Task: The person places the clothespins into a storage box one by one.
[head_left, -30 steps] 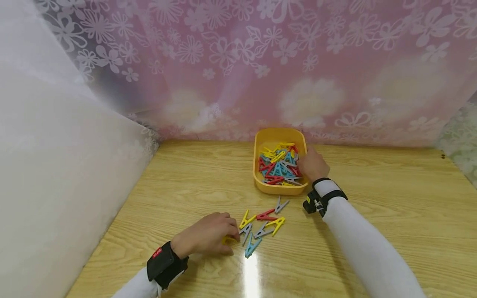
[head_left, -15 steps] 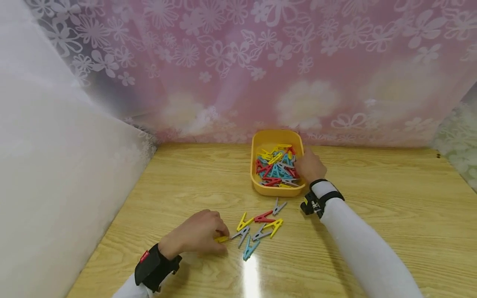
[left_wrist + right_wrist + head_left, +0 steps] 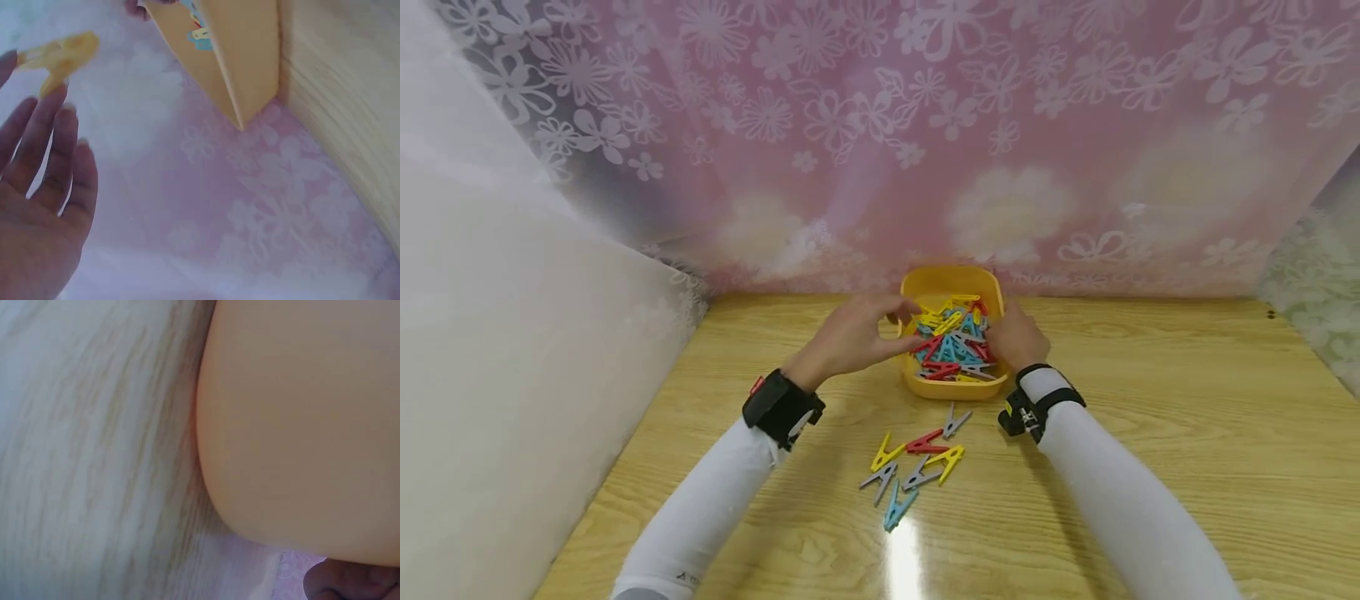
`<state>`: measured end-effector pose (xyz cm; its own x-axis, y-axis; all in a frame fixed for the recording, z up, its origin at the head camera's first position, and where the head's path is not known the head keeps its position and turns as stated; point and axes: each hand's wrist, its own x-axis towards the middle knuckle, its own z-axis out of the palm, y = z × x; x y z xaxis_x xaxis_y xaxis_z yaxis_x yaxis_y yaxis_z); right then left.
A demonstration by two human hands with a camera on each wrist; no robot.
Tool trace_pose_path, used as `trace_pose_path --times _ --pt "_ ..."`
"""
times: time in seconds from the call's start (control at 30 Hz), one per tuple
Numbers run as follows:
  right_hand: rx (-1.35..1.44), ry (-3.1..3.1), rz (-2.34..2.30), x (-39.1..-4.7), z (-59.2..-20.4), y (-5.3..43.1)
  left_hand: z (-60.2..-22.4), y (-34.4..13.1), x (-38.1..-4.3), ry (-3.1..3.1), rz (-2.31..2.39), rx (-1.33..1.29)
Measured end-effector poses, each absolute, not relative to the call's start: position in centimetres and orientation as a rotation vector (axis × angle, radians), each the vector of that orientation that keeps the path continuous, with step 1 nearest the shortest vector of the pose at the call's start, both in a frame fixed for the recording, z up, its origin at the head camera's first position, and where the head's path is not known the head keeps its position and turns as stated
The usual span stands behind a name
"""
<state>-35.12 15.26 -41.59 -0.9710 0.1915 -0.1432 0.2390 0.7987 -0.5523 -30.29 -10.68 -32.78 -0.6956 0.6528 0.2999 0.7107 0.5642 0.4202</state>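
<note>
My left hand (image 3: pixel 857 335) reaches over the left rim of a yellow-orange plastic bin (image 3: pixel 953 390), thumb and fingers apart in a C shape. In the left wrist view a slightly blurred yellow clothespin (image 3: pixel 69 53) spans between the thumb tip and a fingertip, seemingly pinched there. My right hand (image 3: pixel 1018 335) grips the bin's right wall; most of its fingers are hidden, and in the right wrist view only a bit of the hand (image 3: pixel 350 581) shows below the bin wall (image 3: pixel 300 431). A pile of clothespins (image 3: pixel 951 346) in yellow, red, blue and grey lies inside the bin.
Before the bin, several loose clothespins lie on the wooden table (image 3: pixel 1112 500): grey, red (image 3: pixel 927 443), yellow and blue (image 3: pixel 898 506). A pink flowered curtain (image 3: pixel 850 167) hangs close behind the bin, and a white sheet (image 3: pixel 535 350) borders the left side.
From the loose clothespins my left hand has lifted a yellow one and carried it forward to the bin's left side. My right hand stays at the bin's right wall.
</note>
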Motion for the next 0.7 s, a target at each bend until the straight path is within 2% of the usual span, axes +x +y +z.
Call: trace_pose_path --times 0.2,0.33,0.53,0.7 --pt "0.339 2.912 -0.916 -35.3 -41.8 15.6 -33.2 -6.7 -33.5 -2.662 -0.771 -1.155" --pt "0.339 2.92 -0.905 -35.4 -42.0 15.1 -34.7 -6.2 -34.4 -2.711 -0.729 -1.019" --pt "0.31 2.915 -0.905 -35.5 -41.8 15.2 -37.0 -9.1 -33.0 -2.756 -0.849 -0.816" --pt "0.304 2.909 -0.927 -35.4 -41.7 15.7 -38.6 -12.0 -30.6 -2.894 -0.757 -0.796"
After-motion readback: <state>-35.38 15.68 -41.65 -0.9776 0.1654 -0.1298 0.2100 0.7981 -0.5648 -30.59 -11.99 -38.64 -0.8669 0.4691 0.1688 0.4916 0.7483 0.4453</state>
